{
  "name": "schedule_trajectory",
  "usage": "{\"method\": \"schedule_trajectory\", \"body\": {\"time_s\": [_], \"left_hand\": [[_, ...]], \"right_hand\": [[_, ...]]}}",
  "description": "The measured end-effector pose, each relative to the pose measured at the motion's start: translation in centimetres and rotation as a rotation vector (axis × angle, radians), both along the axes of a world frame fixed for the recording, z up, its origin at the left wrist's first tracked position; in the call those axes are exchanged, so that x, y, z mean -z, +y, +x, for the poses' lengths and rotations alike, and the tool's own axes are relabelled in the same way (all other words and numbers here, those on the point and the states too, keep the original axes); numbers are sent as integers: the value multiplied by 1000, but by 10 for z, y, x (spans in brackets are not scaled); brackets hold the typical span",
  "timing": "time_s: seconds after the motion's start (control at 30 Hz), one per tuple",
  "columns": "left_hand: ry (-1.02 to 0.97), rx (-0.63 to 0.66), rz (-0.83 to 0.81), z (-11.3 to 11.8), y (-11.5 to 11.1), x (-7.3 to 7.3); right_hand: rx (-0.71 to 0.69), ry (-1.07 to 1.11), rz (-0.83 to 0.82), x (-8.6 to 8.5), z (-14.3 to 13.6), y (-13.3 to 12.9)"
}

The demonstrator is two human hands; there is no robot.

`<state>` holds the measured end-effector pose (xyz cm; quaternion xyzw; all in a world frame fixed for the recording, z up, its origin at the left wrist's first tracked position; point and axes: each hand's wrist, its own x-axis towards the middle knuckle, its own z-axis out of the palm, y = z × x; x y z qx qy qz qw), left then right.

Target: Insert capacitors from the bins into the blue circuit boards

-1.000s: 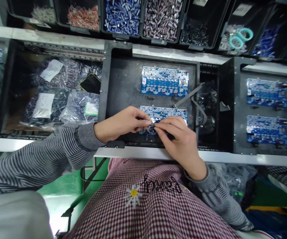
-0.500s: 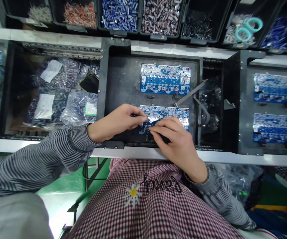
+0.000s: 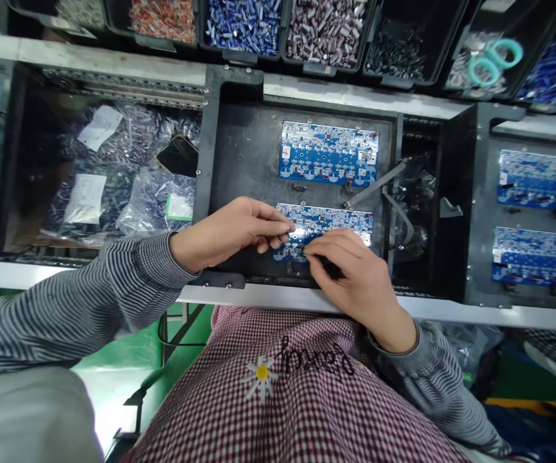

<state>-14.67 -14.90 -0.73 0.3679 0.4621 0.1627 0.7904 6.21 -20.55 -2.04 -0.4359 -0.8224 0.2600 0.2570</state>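
Two blue circuit boards lie one above the other in a black tray (image 3: 243, 154). Over the left part of the lower board (image 3: 359, 222), my left hand (image 3: 239, 233) has its fingertips pinched together; whatever they hold is too small to make out. Just to its right, my right hand (image 3: 355, 276) also pinches thumb and forefinger at the board's lower half, on something too small to name. The upper board (image 3: 328, 154) is untouched, with a white label at its left end.
Bins of small parts, such as blue ones (image 3: 243, 26) and orange ones (image 3: 162, 19), line the back. Teal rings (image 3: 494, 61) lie in a right-hand bin. Plastic bags (image 3: 114, 193) and a dark phone-like object (image 3: 177, 155) are left. Grey straps (image 3: 376, 183) cross the tray's right edge.
The view has shifted a little. My hands have moved slightly right along the lower board, and the lower fingers of my left hand have curled differently.
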Motion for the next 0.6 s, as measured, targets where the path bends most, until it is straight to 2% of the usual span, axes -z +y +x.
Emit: {"method": "schedule_trajectory", "body": {"time_s": [0.17,0.6], "left_hand": [[98,61,107,1,-1,-1],[167,143,160,-1,-6,-3]], "right_hand": [[7,52,-24,-1,-7,-4],[15,-4,7,4,-8,-2]]}}
